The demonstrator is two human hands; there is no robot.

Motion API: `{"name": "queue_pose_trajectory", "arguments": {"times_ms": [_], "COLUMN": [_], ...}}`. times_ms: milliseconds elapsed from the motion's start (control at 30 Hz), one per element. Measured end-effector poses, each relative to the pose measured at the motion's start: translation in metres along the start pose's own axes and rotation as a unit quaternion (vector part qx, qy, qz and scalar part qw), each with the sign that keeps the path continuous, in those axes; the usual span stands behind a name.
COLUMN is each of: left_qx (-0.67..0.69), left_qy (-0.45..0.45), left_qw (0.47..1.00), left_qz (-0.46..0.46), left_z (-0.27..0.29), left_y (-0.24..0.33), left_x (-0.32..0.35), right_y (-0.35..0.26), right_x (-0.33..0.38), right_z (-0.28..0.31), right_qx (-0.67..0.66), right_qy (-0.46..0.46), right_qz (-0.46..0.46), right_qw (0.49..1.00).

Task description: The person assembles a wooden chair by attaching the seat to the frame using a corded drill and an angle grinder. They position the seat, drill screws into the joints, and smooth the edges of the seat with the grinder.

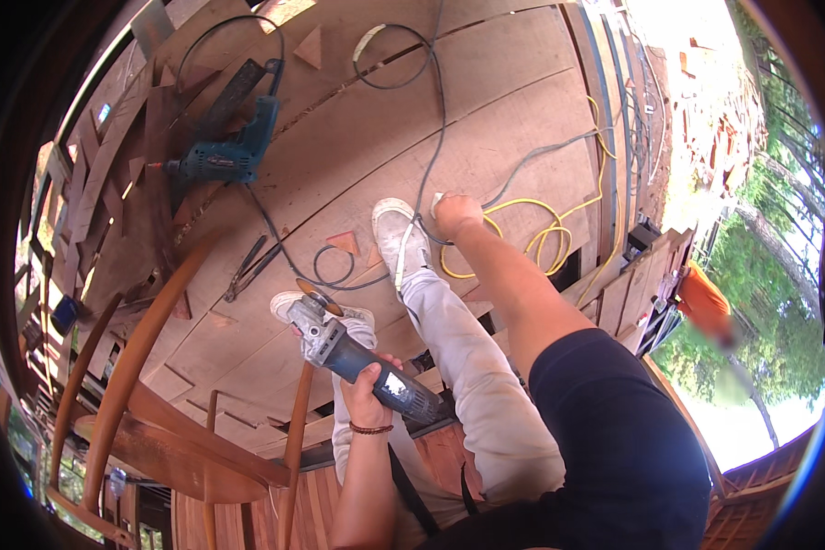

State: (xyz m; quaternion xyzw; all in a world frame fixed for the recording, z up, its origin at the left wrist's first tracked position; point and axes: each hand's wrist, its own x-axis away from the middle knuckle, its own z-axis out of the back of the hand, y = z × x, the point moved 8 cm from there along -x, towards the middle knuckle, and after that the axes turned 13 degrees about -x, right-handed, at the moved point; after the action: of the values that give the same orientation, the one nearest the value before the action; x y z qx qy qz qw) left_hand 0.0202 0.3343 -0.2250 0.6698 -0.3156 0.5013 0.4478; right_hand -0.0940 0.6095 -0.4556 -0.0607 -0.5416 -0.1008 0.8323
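My left hand (pixel 365 396) is wrapped round the dark body of an angle grinder (pixel 376 374). Its grey metal head and thin disc (pixel 318 297) point away from me, over one of my shoes. Farther forward and to the right, my right hand (pixel 458 216) is closed low over the boards. A small pale piece shows at its fingertips, too hidden to name. A grey cable (pixel 533 156) runs up to that hand from the right. Loops of yellow cord (pixel 545 240) lie beside it. Another dark cord (pixel 438 137) passes just left of the hand, across my right shoe (pixel 400 240).
A teal power drill (pixel 229 151) lies at the far left among wood offcuts (pixel 119 174). Pliers (pixel 245 269) rest on the wooden boards (pixel 357 156). A wooden chair (pixel 147 403) stands close on the left. A person in orange (pixel 703 295) is at the far right.
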Motion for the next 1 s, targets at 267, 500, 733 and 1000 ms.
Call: {"name": "queue_pose_trajectory", "arguments": {"times_ms": [267, 500, 733, 1000], "left_qx": [0.019, 0.042, 0.044, 0.036], "left_qy": [0.001, -0.002, -0.008, 0.001], "left_qw": [1.000, 0.999, 0.999, 0.999], "left_qz": [0.015, 0.011, 0.024, 0.027], "left_z": [0.003, 0.010, 0.011, 0.009], "left_y": [0.003, 0.011, 0.017, 0.015], "left_x": [-0.003, -0.003, -0.004, -0.006], "right_y": [-0.003, 0.004, -0.064, -0.175], "right_x": [0.006, -0.039, -0.080, 0.037], "right_z": [0.012, 0.169, 0.219, 0.085], "right_qx": [-0.005, -0.075, 0.115, -0.303], "right_qy": [-0.071, 0.190, 0.414, 0.133], "right_qz": [-0.034, -0.036, 0.198, 0.311], "right_qw": [0.997, 0.978, 0.881, 0.891]}}
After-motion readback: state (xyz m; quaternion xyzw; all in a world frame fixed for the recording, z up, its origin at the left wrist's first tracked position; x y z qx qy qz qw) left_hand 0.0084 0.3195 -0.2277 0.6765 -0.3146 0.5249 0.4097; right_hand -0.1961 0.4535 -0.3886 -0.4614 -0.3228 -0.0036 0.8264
